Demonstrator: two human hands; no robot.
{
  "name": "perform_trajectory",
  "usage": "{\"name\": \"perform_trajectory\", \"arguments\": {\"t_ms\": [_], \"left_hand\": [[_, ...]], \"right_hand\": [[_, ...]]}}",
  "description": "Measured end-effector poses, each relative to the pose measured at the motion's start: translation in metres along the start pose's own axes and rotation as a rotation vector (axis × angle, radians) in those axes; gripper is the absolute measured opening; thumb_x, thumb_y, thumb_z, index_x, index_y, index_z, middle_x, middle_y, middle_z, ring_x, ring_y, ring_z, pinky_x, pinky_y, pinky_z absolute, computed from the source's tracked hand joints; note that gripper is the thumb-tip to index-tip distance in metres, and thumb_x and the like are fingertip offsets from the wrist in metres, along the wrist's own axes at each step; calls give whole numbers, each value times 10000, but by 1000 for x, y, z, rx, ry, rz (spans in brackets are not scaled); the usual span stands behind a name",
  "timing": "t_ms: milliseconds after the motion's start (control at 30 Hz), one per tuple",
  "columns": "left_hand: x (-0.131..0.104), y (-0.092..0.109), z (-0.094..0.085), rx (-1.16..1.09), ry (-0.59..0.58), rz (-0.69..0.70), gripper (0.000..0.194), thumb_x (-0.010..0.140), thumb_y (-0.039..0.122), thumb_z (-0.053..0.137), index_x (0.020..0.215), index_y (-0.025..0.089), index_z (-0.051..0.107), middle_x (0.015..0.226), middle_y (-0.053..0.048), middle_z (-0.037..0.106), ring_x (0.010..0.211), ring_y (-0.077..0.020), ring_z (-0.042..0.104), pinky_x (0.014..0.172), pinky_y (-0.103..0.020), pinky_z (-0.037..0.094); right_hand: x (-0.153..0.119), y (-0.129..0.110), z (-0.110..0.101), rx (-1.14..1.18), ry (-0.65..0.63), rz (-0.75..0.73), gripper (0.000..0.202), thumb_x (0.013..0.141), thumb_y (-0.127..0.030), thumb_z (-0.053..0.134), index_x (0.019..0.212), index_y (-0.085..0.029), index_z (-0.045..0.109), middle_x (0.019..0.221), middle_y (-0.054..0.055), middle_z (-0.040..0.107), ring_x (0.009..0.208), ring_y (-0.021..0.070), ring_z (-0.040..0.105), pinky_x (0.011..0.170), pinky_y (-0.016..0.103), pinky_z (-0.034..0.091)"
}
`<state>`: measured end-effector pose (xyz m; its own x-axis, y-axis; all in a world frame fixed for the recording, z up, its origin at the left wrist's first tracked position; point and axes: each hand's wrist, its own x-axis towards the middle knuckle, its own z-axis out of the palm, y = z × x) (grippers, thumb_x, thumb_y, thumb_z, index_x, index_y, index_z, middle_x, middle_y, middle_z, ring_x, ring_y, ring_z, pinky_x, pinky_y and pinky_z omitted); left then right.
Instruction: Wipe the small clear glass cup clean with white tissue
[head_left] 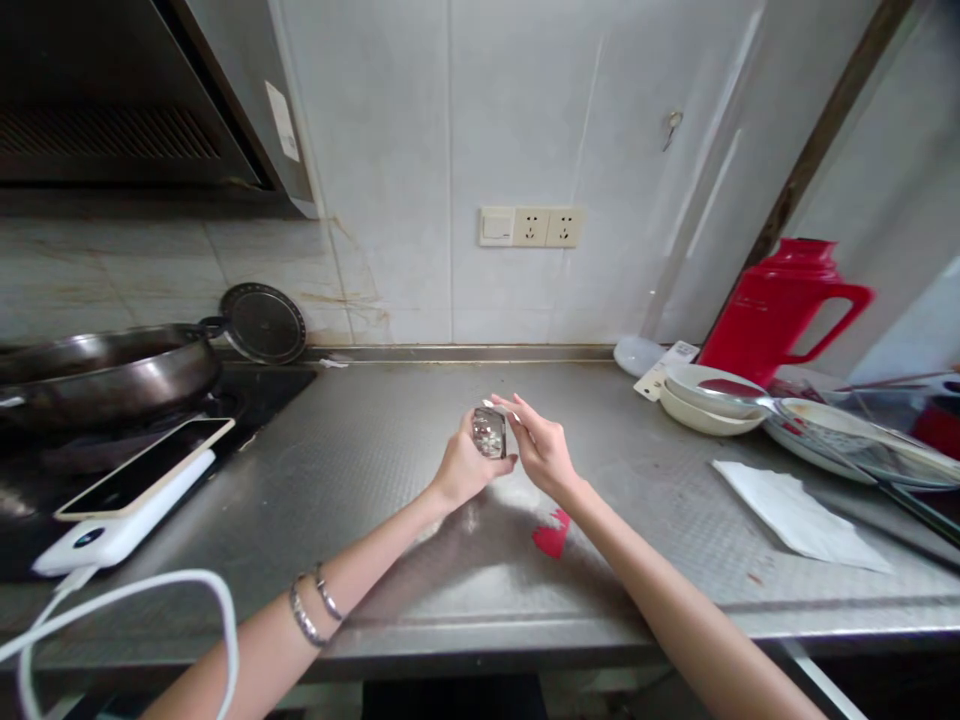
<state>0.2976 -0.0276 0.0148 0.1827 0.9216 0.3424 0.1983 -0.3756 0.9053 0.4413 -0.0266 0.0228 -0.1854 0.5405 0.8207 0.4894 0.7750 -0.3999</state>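
Observation:
My left hand [463,466] is wrapped round a small clear glass jar [489,434], held above the metal counter. Light glints off the patterned glass. My right hand [546,446] is at the jar's right side, its fingers bent together close to the rim. A bit of something white shows by the right fingertips; what it is I cannot make out. Below the right wrist, a jagged red scrap [552,534] lies flat on the counter [375,430].
On the left are a pan [112,375] on the stove, a phone [150,468] and a white power bank [124,520] with a cable. To the right stand a red thermos jug [772,310], stacked bowls [709,415] and a folded white tissue [799,515].

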Motion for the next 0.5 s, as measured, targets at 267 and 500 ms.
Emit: {"name": "perform_trajectory", "arguments": {"t_ms": [267,500], "left_hand": [[7,-10,2,-162,23,-33,537,552,210,791,1036,161,563,934,-55,677,824,-174,633,722,-279,505],[8,10,-4,-322,-136,-124,441,641,315,738,1008,135,573,834,-41,651,699,-146,603,576,-259,513]], "right_hand": [[0,-4,-4,-46,-39,-244,409,903,-77,359,1265,-197,507,1206,112,634,1165,193,574,1075,499,389],[1,-5,-12,-117,-5,-326,383,877,-49,383,1195,-188,544,1069,93,695,1082,196,629,1051,512,418]]}}
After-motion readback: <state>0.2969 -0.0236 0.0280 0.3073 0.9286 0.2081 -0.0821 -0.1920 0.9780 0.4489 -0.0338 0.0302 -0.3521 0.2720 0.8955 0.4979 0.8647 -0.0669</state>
